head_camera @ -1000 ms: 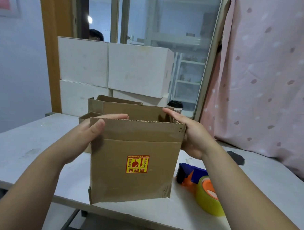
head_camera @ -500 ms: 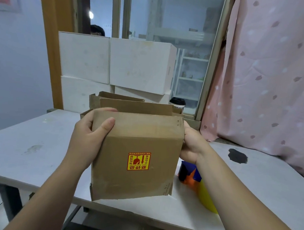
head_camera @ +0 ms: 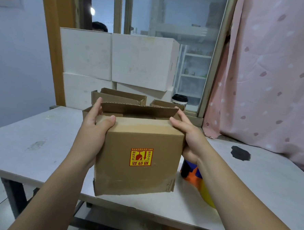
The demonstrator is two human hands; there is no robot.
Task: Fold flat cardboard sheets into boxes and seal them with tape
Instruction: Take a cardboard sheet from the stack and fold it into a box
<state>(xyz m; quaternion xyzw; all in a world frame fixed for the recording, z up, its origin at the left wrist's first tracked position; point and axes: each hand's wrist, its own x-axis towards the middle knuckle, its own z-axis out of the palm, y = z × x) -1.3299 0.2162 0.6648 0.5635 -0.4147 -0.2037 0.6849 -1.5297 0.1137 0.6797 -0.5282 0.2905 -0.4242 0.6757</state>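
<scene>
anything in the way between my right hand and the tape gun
Nothing visible. The right hand holds the cardboard box at its top right corner, and the tape dispenser lies on the table just right of the box, directly below that wrist, partly hidden by the forearm.

Cool, even, rather dim indoor light, taken through a wide-angle lens.

Soft light is admitted through the window point(head_camera: 171, 18) behind the desk point(head_camera: 30, 143), and one small bright glare spot point(head_camera: 92, 11) is seen in the glass. Only a faint, soft-edged shadow is thrown beneath the cardboard box point(head_camera: 141, 132) at the desk's near edge. The sticker point(head_camera: 141, 157) is rendered sharply, while the shelves point(head_camera: 192, 76) beyond the glass are left soft. Straight lines are bowed toward the frame edges, and the forearms are stretched at the lower corners.
</scene>
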